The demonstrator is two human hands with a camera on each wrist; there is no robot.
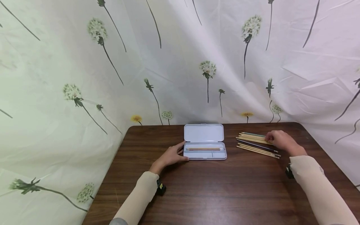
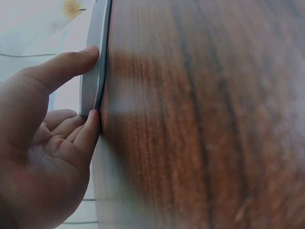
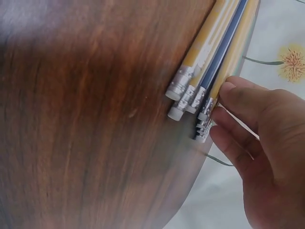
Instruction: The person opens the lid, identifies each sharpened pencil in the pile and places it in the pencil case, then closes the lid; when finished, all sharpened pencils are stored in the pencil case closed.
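Observation:
A pale pencil case (image 1: pixel 203 158) lies with its lid raised at the back of the table; at least one pencil (image 1: pixel 203 149) is in its long upper compartment. My left hand (image 1: pixel 171 155) holds the case's left end, thumb at the front side and fingers round the corner; the left wrist view shows the thumb against the case wall (image 2: pixel 95 78). To the right, several loose pencils (image 1: pixel 257 151) lie roughly side by side, mostly yellow, some dark or green. My right hand (image 1: pixel 283 142) pinches a yellow pencil (image 3: pixel 233 52) near its eraser end; the fingers partly hide the ends.
The dark wooden table (image 1: pixel 208 193) reaches back to a white flowered cloth (image 1: pixel 180 62) hanging behind and at both sides. A short divider splits the case's lower compartment. Each wrist wears a small black device.

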